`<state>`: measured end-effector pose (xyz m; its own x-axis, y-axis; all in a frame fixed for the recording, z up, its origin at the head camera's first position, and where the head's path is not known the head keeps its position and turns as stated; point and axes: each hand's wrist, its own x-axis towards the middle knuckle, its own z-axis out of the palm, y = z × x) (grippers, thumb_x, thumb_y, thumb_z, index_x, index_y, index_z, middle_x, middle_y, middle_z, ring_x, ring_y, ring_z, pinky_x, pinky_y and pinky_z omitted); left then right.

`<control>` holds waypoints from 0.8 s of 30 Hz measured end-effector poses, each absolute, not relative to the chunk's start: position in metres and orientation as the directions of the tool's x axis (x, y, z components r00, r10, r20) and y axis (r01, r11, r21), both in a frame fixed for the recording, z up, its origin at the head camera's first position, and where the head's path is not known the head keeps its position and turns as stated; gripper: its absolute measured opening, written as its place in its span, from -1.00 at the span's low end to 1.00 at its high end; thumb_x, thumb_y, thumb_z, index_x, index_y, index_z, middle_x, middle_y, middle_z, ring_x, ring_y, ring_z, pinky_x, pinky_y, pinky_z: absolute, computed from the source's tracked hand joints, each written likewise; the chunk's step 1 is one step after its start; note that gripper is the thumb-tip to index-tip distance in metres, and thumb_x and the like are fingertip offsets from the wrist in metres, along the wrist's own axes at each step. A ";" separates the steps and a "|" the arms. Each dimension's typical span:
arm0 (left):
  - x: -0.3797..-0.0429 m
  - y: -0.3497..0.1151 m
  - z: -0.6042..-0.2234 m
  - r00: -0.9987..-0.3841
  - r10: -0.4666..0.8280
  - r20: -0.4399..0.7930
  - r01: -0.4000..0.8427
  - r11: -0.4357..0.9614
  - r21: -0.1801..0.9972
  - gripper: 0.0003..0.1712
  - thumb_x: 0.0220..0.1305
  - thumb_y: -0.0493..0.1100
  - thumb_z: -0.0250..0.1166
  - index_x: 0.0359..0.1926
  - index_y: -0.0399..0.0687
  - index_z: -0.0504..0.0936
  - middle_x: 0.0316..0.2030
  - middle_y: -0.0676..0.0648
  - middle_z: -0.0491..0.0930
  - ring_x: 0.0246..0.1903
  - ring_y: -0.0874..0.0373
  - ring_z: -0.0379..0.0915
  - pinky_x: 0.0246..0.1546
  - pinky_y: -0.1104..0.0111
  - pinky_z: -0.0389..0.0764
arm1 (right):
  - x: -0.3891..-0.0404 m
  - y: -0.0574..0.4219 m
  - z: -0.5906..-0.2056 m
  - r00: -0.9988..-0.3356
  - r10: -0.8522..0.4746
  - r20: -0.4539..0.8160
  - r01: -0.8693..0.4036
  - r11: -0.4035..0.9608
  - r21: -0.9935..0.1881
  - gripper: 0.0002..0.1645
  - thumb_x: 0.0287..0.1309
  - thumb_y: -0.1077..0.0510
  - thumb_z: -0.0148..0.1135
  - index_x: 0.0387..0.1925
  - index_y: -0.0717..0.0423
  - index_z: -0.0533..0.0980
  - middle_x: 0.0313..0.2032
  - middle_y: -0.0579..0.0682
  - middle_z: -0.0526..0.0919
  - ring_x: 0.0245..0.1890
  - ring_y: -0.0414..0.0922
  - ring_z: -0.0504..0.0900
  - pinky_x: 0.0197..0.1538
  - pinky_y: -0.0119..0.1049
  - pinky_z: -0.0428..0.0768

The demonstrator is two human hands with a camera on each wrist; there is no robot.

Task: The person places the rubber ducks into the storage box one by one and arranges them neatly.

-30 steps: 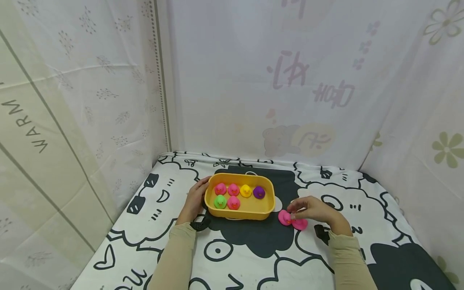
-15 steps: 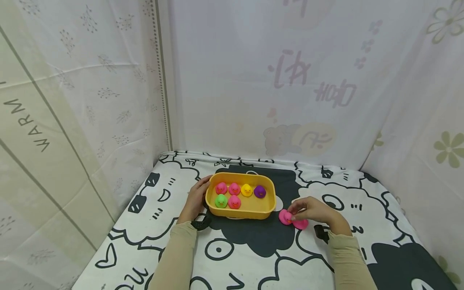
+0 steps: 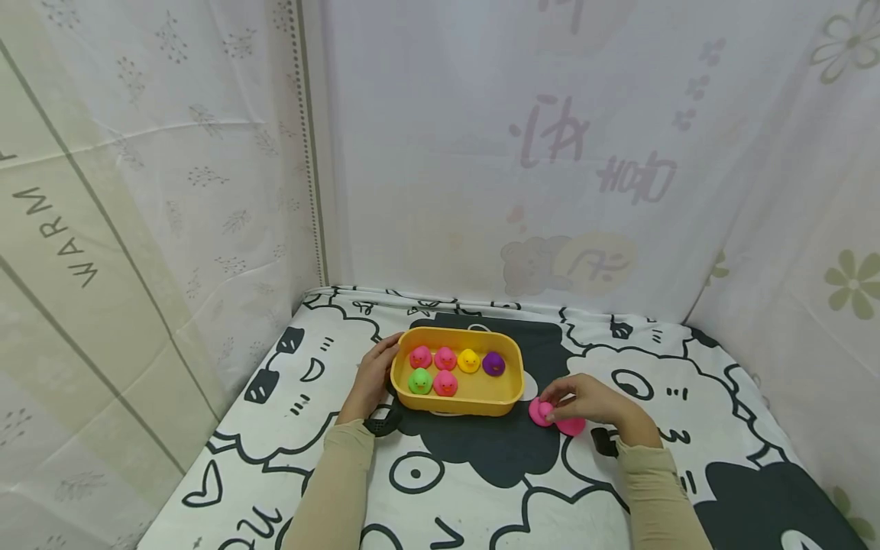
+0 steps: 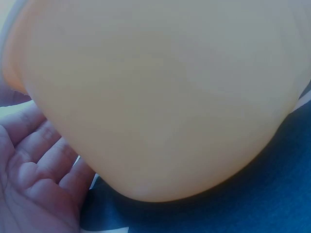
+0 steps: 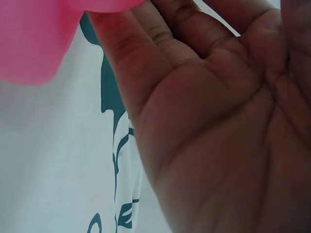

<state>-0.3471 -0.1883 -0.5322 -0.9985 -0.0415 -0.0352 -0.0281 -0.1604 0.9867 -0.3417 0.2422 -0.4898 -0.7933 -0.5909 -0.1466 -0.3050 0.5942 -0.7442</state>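
Observation:
My left hand [image 3: 371, 378] rests against the left end of a yellow plastic tray [image 3: 474, 407]. In the left wrist view, its fingers [image 4: 53, 150] lie along the outside of the tray wall, and the thumb is not clearly seen. Inside the tray sit several small rubber ducks: pink ones, a green duck [image 3: 420, 381], a yellow duck [image 3: 469, 361] and a purple duck [image 3: 493, 363]. To the right of the tray, my right hand [image 3: 594, 399] pinches a pink rubber duck [image 3: 538, 412] on the cloth. A second pink duck [image 3: 572, 427] lies beside it, partly under that hand.
A black-and-white cartoon cloth [image 3: 474, 512] covers the table. Pale printed curtains [image 3: 481, 153] hang behind it and on both sides. Inside the tray, bare floor [image 3: 479, 386] shows in the front right part.
The right hand has shifted slightly, its fingers now closer about the left pink duck's head. The left hand and tray stay in place; the head view drifts a little.

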 end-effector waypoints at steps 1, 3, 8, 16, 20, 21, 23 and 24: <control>-0.347 -0.188 -0.532 -0.999 -0.040 -0.036 -0.029 -0.157 0.987 -0.54 0.52 0.03 0.08 0.36 0.14 0.47 0.34 0.01 0.40 0.33 0.03 0.34 0.36 0.21 0.35 | -0.342 0.242 -0.490 -0.796 -0.588 -0.144 -0.307 0.596 -0.742 -0.68 0.12 0.05 0.48 -0.07 -0.02 0.68 -0.11 -0.09 0.71 -0.03 -0.01 0.62 0.04 -0.05 0.64; -0.348 -0.188 -0.532 -0.999 -0.037 -0.038 -0.031 -0.155 0.987 -0.54 0.51 0.03 0.08 0.36 0.15 0.47 0.34 0.01 0.40 0.33 0.03 0.33 0.36 0.21 0.35 | -0.341 0.242 -0.490 -0.802 -0.581 -0.138 -0.309 0.602 -0.736 -0.69 0.14 0.04 0.47 -0.07 -0.04 0.68 -0.10 -0.10 0.71 -0.01 0.01 0.62 0.07 0.01 0.63; -0.348 -0.187 -0.531 -0.998 -0.040 -0.041 -0.034 -0.162 0.986 -0.55 0.51 0.03 0.09 0.35 0.15 0.48 0.33 0.01 0.42 0.32 0.03 0.35 0.36 0.21 0.36 | -0.341 0.242 -0.490 -0.814 -0.568 -0.122 -0.312 0.605 -0.732 -0.68 0.18 0.02 0.43 -0.04 -0.03 0.68 -0.10 -0.08 0.71 0.00 0.04 0.63 0.05 0.02 0.65; -0.348 -0.188 -0.530 -0.999 -0.043 -0.032 -0.025 -0.162 0.986 -0.53 0.51 0.01 0.09 0.36 0.10 0.48 0.35 -0.03 0.41 0.33 0.02 0.35 0.37 0.18 0.34 | -0.341 0.243 -0.490 -0.826 -0.554 -0.099 -0.293 0.574 -0.765 -0.66 0.20 0.04 0.42 -0.01 0.06 0.67 -0.15 -0.04 0.72 -0.13 -0.04 0.64 -0.06 -0.21 0.66; -0.348 -0.189 -0.531 -0.999 -0.039 -0.035 -0.028 -0.157 0.987 -0.52 0.51 0.02 0.09 0.37 0.11 0.47 0.35 -0.02 0.41 0.33 0.03 0.34 0.37 0.19 0.35 | -0.341 0.244 -0.489 -0.833 -0.547 -0.080 -0.295 0.563 -0.772 -0.65 0.22 0.03 0.41 0.00 0.08 0.66 -0.16 -0.02 0.72 -0.19 -0.06 0.69 -0.12 -0.28 0.69; -0.348 -0.189 -0.531 -0.999 -0.039 -0.037 -0.030 -0.158 0.987 -0.52 0.51 0.02 0.09 0.37 0.11 0.48 0.35 -0.02 0.41 0.33 0.03 0.34 0.37 0.20 0.35 | -0.342 0.245 -0.489 -0.836 -0.544 -0.071 -0.301 0.563 -0.769 -0.65 0.22 0.02 0.41 -0.01 0.07 0.66 -0.16 -0.03 0.72 -0.20 -0.06 0.69 -0.13 -0.29 0.69; -0.348 -0.188 -0.531 -0.998 -0.037 -0.044 -0.037 -0.164 0.986 -0.53 0.52 0.02 0.09 0.37 0.13 0.47 0.35 0.00 0.41 0.33 0.04 0.34 0.36 0.21 0.36 | -0.342 0.246 -0.488 -0.844 -0.533 -0.049 -0.314 0.567 -0.761 -0.66 0.22 0.01 0.41 -0.01 0.04 0.66 -0.16 -0.04 0.72 -0.18 -0.06 0.69 -0.12 -0.27 0.70; -0.348 -0.188 -0.531 -0.998 -0.035 -0.046 -0.039 -0.168 0.985 -0.53 0.52 0.02 0.08 0.37 0.13 0.47 0.35 0.00 0.41 0.34 0.04 0.34 0.35 0.22 0.36 | -0.342 0.247 -0.488 -0.851 -0.524 -0.038 -0.319 0.574 -0.754 -0.66 0.22 -0.01 0.41 -0.02 0.01 0.67 -0.16 -0.05 0.72 -0.15 -0.06 0.68 -0.10 -0.26 0.69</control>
<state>-0.3480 -0.1884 -0.5310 -0.9983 -0.0354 -0.0460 -0.0395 -0.1681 0.9850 -0.3423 0.2465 -0.4878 -0.8512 -0.5235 -0.0378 -0.3193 0.5737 -0.7543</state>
